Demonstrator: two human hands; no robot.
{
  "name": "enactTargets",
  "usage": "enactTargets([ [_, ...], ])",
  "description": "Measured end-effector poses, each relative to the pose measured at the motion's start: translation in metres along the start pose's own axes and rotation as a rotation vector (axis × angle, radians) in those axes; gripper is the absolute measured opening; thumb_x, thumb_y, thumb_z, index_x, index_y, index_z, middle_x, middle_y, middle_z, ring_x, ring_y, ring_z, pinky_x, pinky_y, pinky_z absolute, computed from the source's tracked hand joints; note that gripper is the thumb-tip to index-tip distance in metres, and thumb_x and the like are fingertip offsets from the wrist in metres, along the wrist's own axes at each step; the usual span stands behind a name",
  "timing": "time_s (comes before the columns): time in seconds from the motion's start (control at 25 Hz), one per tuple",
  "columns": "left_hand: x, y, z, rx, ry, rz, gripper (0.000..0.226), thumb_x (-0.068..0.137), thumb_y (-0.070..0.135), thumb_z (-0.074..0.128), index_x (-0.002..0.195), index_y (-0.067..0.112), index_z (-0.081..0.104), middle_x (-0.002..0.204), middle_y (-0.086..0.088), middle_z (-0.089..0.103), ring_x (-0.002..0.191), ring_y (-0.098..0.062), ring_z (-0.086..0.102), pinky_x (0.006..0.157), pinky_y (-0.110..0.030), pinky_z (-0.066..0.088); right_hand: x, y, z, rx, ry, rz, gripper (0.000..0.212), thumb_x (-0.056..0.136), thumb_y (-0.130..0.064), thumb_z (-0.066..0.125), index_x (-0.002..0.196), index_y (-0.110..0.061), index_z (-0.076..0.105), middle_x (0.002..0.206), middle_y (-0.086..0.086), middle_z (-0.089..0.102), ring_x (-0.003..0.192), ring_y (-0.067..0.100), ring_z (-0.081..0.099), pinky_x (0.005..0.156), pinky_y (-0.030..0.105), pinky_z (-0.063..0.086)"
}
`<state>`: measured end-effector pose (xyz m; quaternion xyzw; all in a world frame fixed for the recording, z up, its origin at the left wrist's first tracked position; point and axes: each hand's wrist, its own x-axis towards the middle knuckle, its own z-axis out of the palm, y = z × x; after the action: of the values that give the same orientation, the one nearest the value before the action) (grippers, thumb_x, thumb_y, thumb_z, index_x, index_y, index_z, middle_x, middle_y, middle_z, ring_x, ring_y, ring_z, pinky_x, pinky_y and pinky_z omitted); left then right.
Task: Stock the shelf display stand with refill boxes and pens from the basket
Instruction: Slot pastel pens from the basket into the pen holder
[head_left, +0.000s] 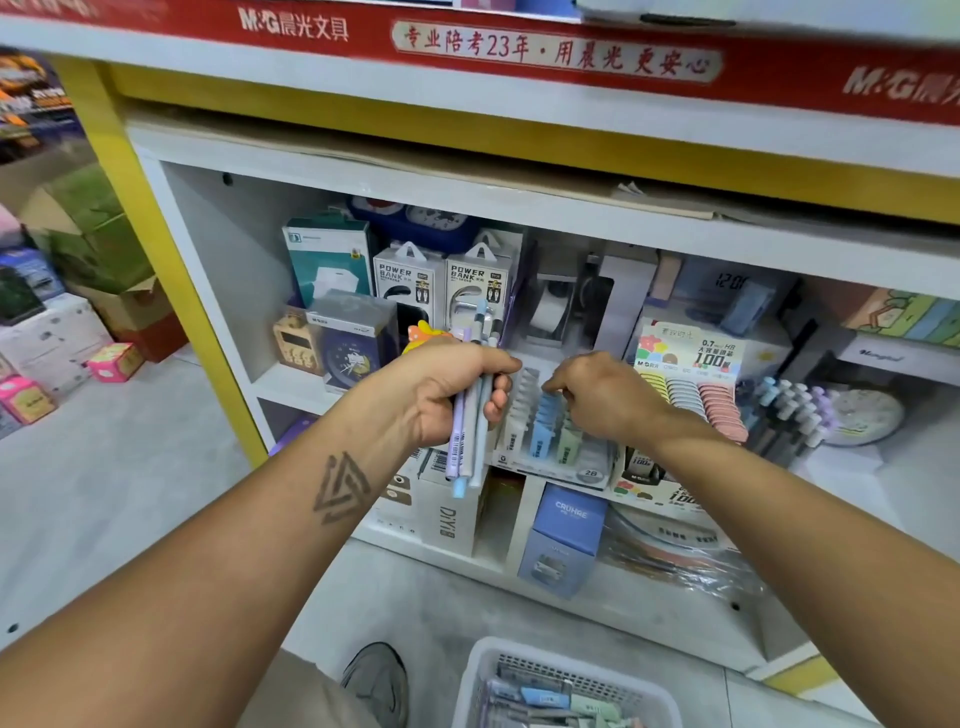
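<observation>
Refill boxes (545, 423) partly filling display stand (553, 467); right hand (605, 397) pinching one there (blue), left hand (452, 387) gripping pens (467, 441) beside stand; basket (563, 686) below holding more.

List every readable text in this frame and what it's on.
"M&G晨光文具" and "专业陪考23年·用晨光更安心": red banner strip across the shelf top.
"POWER BANK": two white hanging boxes.
"0.7 HB 100": white header card of the lead refill stand.
"2B": clear display stand front.
"CRUHRE": blue cardboard box.
"DiYi": white carton.
"12:0": dark clock box.
Barcode digits and refill box print: too small.
</observation>
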<state>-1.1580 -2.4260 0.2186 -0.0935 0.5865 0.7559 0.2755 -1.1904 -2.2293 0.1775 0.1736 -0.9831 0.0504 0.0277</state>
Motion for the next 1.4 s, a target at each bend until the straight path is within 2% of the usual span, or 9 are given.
enactTargets([
  [0.08,-0.001,0.0,0.007,-0.002,-0.094,-0.033,0.015,0.095,0.006,0.055,0.08,0.007,0.055,0.06,-0.004,0.05,0.048,-0.01,0.047,0.04,-0.018,0.041,-0.006,-0.004,-0.011,0.159,0.08,0.04,0.037,0.095,-0.005,0.056,0.129,-0.017,0.066,0.128,0.003,0.067,0.116,0.022,0.062,0.099,0.033,0.049],
  [0.28,-0.003,-0.006,0.043,0.015,-0.331,-0.098,0.016,0.089,0.004,0.058,0.105,0.003,0.062,0.068,-0.005,0.056,0.055,-0.012,0.053,0.047,-0.019,0.047,-0.046,0.008,-0.052,1.305,0.165,0.326,0.018,0.099,-0.02,0.062,0.11,-0.01,0.071,0.094,0.009,0.077,0.073,0.017,0.068,0.066,0.028,0.053],
  [0.48,0.006,-0.022,0.096,0.063,-0.463,-0.108,0.024,0.093,-0.003,0.05,0.116,-0.001,0.058,0.07,-0.012,0.06,0.053,-0.013,0.054,0.045,-0.019,0.045,-0.091,0.047,-0.068,1.554,0.232,0.338,0.023,0.089,-0.013,0.071,0.11,-0.001,0.07,0.089,0.012,0.072,0.064,0.016,0.061,0.059,0.023,0.054],
  [0.6,0.012,-0.033,0.131,0.104,-0.535,-0.137,0.023,0.092,-0.001,0.053,0.114,-0.004,0.061,0.076,-0.017,0.065,0.055,-0.016,0.059,0.047,-0.021,0.048,-0.116,0.075,-0.07,1.541,0.277,0.379,0.016,0.088,-0.005,0.071,0.103,0.0,0.07,0.079,0.011,0.071,0.061,0.015,0.06,0.059,0.023,0.055],
  [0.76,0.024,-0.041,0.159,0.127,-0.533,-0.188,0.027,0.086,0.01,0.062,0.11,-0.004,0.064,0.089,-0.022,0.071,0.068,-0.024,0.071,0.053,-0.027,0.057,-0.141,0.12,-0.087,1.513,0.657,0.533,0.009,0.092,0.004,0.064,0.099,0.001,0.069,0.069,0.008,0.068,0.054,0.013,0.057,0.054,0.02,0.05],
  [0.84,0.029,-0.043,0.167,0.181,-0.474,-0.189,0.019,0.088,0.013,0.063,0.102,0.0,0.064,0.081,-0.019,0.07,0.056,-0.021,0.067,0.045,-0.024,0.053,-0.152,0.14,-0.091,1.305,0.774,0.556,0.014,0.093,0.004,0.063,0.107,0.001,0.066,0.069,0.01,0.064,0.05,0.012,0.056,0.054,0.023,0.049],
  [1.0,0.04,-0.043,0.176,0.176,-0.396,-0.163,0.01,0.077,0.014,0.069,0.079,0.007,0.061,0.065,-0.009,0.056,0.043,-0.012,0.045,0.035,-0.018,0.036,-0.158,0.15,-0.074,0.88,0.663,0.404,0.015,0.093,0.002,0.064,0.106,-0.003,0.059,0.073,0.017,0.064,0.062,0.026,0.066,0.069,0.038,0.059],
  [1.16,0.045,-0.042,0.183,0.023,-0.397,-0.164,0.01,0.071,-0.001,0.057,0.076,0.006,0.052,0.071,-0.014,0.053,0.05,-0.015,0.044,0.04,-0.019,0.037,-0.161,0.151,-0.05,0.408,0.526,0.265,0.01,0.096,-0.021,0.064,0.1,-0.029,0.059,0.082,-0.004,0.07,0.078,0.017,0.069,0.073,0.045,0.058],
  [1.4,0.049,-0.045,0.183,0.006,-0.401,-0.169,0.016,0.084,-0.005,0.059,0.099,-0.002,0.062,0.08,-0.019,0.066,0.063,-0.023,0.065,0.055,-0.027,0.057,-0.165,0.151,-0.038,0.364,0.494,0.13,0.012,0.095,-0.018,0.065,0.096,-0.025,0.056,0.075,0.001,0.066,0.07,0.02,0.064,0.063,0.042,0.054],
])
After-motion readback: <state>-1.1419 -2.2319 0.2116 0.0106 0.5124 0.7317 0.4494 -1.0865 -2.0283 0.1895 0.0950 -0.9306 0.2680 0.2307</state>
